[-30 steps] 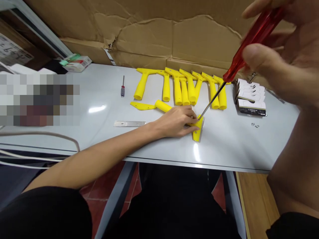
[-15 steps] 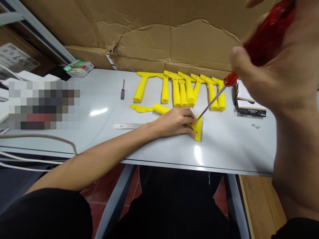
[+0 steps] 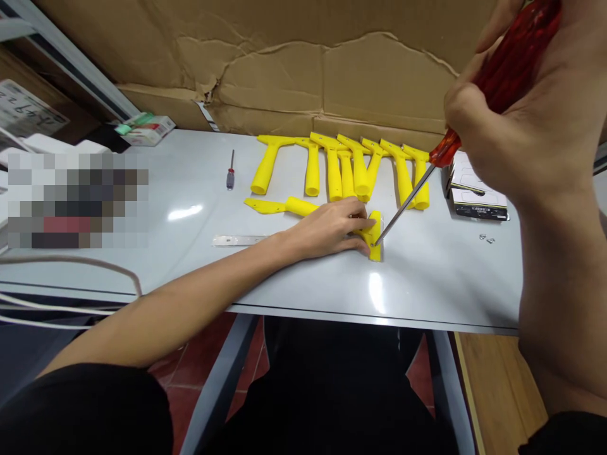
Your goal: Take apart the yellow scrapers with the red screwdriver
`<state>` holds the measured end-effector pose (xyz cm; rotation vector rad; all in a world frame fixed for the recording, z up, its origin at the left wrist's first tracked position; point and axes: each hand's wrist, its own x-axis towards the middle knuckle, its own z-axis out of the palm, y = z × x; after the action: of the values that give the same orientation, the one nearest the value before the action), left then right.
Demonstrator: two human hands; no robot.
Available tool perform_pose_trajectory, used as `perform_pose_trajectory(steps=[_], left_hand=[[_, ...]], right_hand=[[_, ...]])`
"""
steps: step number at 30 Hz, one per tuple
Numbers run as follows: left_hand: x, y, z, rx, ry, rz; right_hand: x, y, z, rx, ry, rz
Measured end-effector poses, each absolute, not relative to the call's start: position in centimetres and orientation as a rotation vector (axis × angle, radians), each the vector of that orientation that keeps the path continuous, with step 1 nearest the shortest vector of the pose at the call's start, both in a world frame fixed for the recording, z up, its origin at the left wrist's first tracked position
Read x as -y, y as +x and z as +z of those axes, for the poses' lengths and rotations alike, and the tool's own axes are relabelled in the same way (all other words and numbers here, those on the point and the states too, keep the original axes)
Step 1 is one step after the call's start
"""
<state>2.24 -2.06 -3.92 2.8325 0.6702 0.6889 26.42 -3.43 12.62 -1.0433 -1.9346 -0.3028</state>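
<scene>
My left hand (image 3: 344, 227) is closed around a yellow scraper (image 3: 376, 235) lying on the white table, its blade edge facing right. Most of that scraper's handle is hidden under the hand. High on the right, my right hand (image 3: 531, 120) grips a screwdriver by its red handle (image 3: 515, 60). The screwdriver's steel shaft (image 3: 403, 205) slants down to the left, and its tip meets the lower screw on the scraper head. Just left of my left hand are another yellow handle piece (image 3: 265, 206) and a flat metal strip (image 3: 237, 241).
Several yellow scrapers (image 3: 360, 183) stand in a row along the cardboard (image 3: 265, 76) at the back. A small screwdriver (image 3: 230, 177) lies to their left. Black-and-white boxes (image 3: 478, 196) and loose screws (image 3: 486, 239) sit on the right. Cables (image 3: 71, 260) cross the left front edge.
The screwdriver tip has moved from the upper screw to the lower one on the scraper head. The scraper has shifted slightly away from me under my left hand.
</scene>
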Motion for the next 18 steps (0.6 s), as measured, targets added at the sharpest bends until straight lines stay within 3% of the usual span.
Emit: perform_pose_trajectory(steps=[18], left_hand=[[2.09,2.19,-3.99,-0.652,2.825,0.721]], right_hand=[[4.21,25.98,12.78,2.017,-1.135,-0.316]])
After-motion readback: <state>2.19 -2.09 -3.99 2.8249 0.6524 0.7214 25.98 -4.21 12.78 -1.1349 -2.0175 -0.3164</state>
